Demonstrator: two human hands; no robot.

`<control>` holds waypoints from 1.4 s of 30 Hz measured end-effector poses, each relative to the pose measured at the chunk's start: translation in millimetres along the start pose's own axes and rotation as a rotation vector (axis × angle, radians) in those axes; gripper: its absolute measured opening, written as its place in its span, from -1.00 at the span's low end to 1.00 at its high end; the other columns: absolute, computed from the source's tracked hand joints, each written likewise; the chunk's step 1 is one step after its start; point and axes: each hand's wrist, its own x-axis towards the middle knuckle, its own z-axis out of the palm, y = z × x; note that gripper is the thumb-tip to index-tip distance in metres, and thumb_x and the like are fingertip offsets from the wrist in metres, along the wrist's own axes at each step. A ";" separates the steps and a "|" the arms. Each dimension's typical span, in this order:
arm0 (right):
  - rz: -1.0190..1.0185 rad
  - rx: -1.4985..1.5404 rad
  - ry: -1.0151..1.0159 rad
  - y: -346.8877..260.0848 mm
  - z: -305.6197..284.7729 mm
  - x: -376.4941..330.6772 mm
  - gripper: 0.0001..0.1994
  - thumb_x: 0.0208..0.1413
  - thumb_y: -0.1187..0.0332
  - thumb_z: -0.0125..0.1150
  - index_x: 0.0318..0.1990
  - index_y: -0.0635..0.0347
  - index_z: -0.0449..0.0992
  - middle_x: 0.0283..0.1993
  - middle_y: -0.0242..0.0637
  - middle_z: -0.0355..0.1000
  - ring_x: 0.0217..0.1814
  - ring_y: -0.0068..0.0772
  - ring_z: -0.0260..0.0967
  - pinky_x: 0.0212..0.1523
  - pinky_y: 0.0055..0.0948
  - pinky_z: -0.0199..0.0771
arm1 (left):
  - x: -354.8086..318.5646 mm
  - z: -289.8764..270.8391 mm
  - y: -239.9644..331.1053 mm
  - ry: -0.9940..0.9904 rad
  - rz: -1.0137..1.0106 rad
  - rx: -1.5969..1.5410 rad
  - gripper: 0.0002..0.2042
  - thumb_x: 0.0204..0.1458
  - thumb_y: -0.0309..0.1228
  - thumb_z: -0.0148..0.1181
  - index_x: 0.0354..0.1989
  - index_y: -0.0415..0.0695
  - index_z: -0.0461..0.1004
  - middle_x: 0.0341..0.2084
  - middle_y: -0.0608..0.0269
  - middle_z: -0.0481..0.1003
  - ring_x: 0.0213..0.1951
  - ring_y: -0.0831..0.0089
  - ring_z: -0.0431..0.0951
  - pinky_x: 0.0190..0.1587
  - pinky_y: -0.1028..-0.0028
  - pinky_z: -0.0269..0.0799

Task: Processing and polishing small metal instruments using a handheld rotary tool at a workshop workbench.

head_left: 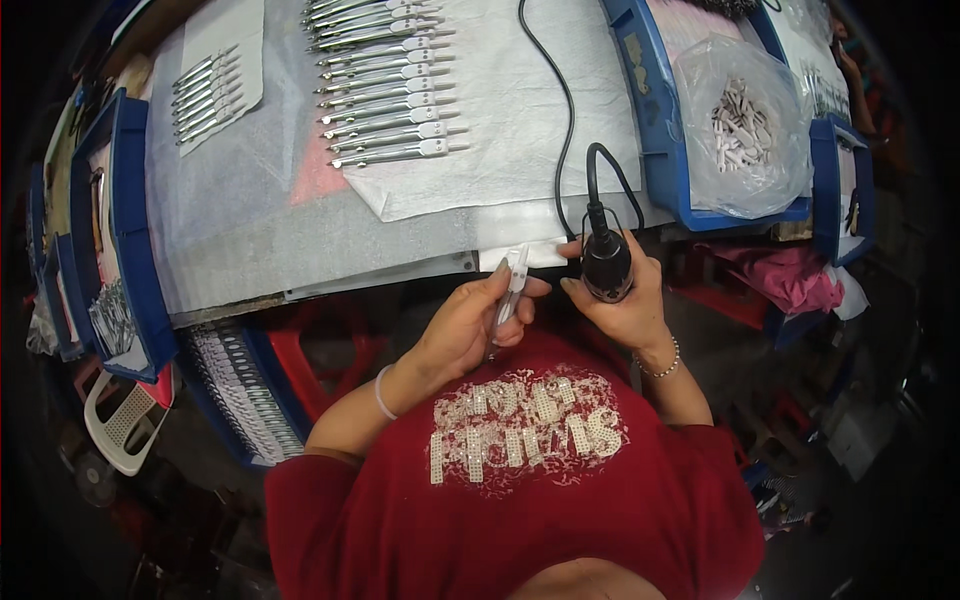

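Close to the table's front edge, my left hand point(466, 322) is closed around a drawing compass point(516, 281) with a white head and slim silver legs. Its white head points up toward the table, and my fingers partly cover the legs. My right hand point(637, 312) grips a black corded electric screwdriver point(606, 264) just right of the compass, apart from it. The screwdriver's tip is hidden from this view. Beyond my hands, a long row of similar compasses point(400, 112) lies on a white cloth point(500, 120), white heads to the right.
A smaller group of compasses point(208, 95) lies at the far left. On the right, a blue tray point(665, 150) bears a clear bag point(745, 140) of small white parts. The screwdriver's black cord point(567, 110) crosses the cloth. Blue bins point(140, 230) stand left, near a red stool point(305, 350).
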 end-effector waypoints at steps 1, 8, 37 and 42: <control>0.018 -0.005 -0.006 1.2 -0.5 -0.5 -0.61 -0.21 0.48 0.42 -0.16 0.23 0.43 -0.30 -0.30 0.54 -0.36 -0.60 0.47 -0.29 -0.59 0.44 | 2.2 0.5 -1.2 -0.006 -0.012 -0.090 -0.57 0.28 -0.13 -0.19 -0.09 -0.30 0.44 -0.58 0.30 0.39 -0.63 0.61 0.21 -0.56 0.58 0.15; 0.006 0.005 -0.011 -3.9 1.2 -1.7 -0.56 -0.22 0.44 0.44 -0.13 0.23 0.42 -0.31 -0.24 0.53 -0.26 -0.50 0.53 -0.24 -0.55 0.48 | 12.3 -9.9 -11.1 -0.044 0.012 -0.221 -0.59 0.26 -0.09 -0.15 -0.20 -0.23 0.44 -0.60 0.34 0.36 -0.64 0.63 0.22 -0.58 0.61 0.15; -0.760 0.492 -0.219 -73.6 12.8 31.3 -0.43 -0.03 0.18 0.36 0.04 0.09 0.14 -0.41 -0.27 0.44 -0.52 -0.37 0.44 -0.47 -0.43 0.49 | 9.5 -4.1 -17.2 0.058 0.158 0.043 -0.78 0.23 -0.41 -0.05 -0.13 -0.29 0.46 -0.64 0.49 0.26 -0.66 0.76 0.11 -0.64 0.70 -0.02; -0.747 0.367 -0.284 -77.3 18.9 32.2 -0.44 -0.01 0.15 0.34 0.03 0.04 0.14 -0.44 -0.35 0.43 -0.52 -0.45 0.44 -0.42 -0.46 0.49 | 8.6 -2.2 -13.1 0.076 0.100 0.046 -0.77 0.24 -0.39 -0.06 -0.11 -0.27 0.46 -0.64 0.52 0.28 -0.66 0.79 0.12 -0.63 0.73 -0.02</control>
